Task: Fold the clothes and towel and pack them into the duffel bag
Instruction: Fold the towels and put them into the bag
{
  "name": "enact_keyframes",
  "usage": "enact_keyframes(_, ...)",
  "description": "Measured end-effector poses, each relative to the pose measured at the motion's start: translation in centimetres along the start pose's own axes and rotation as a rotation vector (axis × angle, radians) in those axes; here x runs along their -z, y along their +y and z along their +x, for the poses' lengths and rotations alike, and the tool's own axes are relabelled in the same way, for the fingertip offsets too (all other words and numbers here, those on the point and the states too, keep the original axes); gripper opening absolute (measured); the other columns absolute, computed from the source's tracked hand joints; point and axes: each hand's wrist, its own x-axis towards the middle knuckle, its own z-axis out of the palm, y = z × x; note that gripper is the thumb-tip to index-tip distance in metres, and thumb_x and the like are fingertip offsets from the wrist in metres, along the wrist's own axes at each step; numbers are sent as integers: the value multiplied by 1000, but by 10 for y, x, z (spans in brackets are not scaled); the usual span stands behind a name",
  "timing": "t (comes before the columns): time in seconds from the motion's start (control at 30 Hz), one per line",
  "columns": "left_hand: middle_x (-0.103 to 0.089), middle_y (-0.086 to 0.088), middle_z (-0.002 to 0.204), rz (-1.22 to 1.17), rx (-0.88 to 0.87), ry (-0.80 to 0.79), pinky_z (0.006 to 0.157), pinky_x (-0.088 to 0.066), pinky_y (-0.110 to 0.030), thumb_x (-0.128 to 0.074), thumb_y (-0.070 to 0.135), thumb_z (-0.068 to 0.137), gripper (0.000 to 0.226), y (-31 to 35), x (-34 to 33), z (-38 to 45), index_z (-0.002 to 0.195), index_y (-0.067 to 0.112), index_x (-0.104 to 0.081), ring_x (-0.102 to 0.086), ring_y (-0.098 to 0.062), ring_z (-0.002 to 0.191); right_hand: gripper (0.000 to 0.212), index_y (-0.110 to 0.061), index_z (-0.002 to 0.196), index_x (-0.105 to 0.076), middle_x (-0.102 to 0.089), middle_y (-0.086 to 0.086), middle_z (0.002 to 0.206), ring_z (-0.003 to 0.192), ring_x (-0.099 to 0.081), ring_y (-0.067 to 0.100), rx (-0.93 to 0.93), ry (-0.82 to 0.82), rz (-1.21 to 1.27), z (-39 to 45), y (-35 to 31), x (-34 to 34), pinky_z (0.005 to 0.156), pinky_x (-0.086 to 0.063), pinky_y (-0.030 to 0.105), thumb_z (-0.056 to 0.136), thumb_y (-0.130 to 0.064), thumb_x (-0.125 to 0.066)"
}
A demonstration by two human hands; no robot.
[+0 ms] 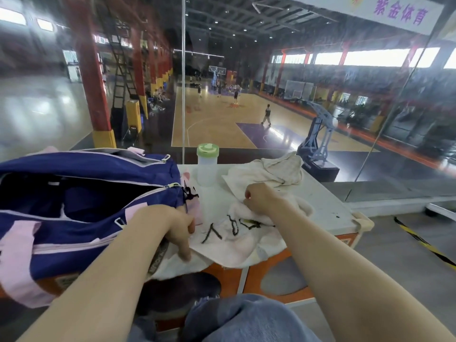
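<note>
Bag: navy fabric duffel bag with pink straps [81,193], unzipped, left on white surface [328,206].
Left hand [177,225]: fingers curled, pinching the white printed garment [229,240] overhanging the near edge.
Right hand [261,197]: fingers bunching it.
Progress: nothing visibly folded; crumpled cream cloth [269,174] waits behind.
Room: green-lidded plastic bottle [207,166] crowds the middle.

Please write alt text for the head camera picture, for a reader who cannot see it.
A person's left hand and right hand hold a white towel with black lettering on a white-topped table, beside an open navy duffel bag with pink straps. Behind stand a green-lidded translucent bottle and a crumpled cream garment.
</note>
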Motion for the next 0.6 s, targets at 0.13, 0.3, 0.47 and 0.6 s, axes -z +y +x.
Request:
enact_keyframes(0.13, -43, -4, 133, 40, -21, 64, 98, -46, -36, -70, 39, 80, 60, 5, -13, 9, 132, 21, -47, -50, -24, 117, 44, -13, 132, -51, -52, 9, 141, 130, -47, 32, -96, -120, -93, 12, 1, -18, 106, -40, 44, 96, -38, -49)
enact_keyframes(0.3, -55, -1, 111, -52, -98, 166, 81, -45, -30, -58, 26, 86, 29, -1, -13, 13, 114, 23, -50, -53, -20, 95, 31, -11, 125, -55, -59, 10, 132, 124, -54, 28, -120, 68, -116, 1, 7, -31, 97, -44, 37, 97, -19, -45)
enact_keyframes(0.47, -57, -6, 95, -227, -156, 335, 68, -45, -33, -51, 13, 89, 24, 0, -14, 21, 110, 16, -39, -55, -20, 80, 26, -10, 117, -59, -64, 11, 123, 114, -59, 27, -198, 102, -39, -4, 15, -34, 84, -44, 33, 97, -17, -45)
enact_keyframes(0.6, -46, 0, 92, -383, -165, 576, 59, -35, -29, -56, 14, 91, 18, 2, -23, 26, 95, 17, -39, -47, -16, 70, 18, -6, 104, -56, -63, 14, 104, 97, -59, 31, -324, 202, 421, -5, 24, -17, 73, -40, 31, 93, -15, -45)
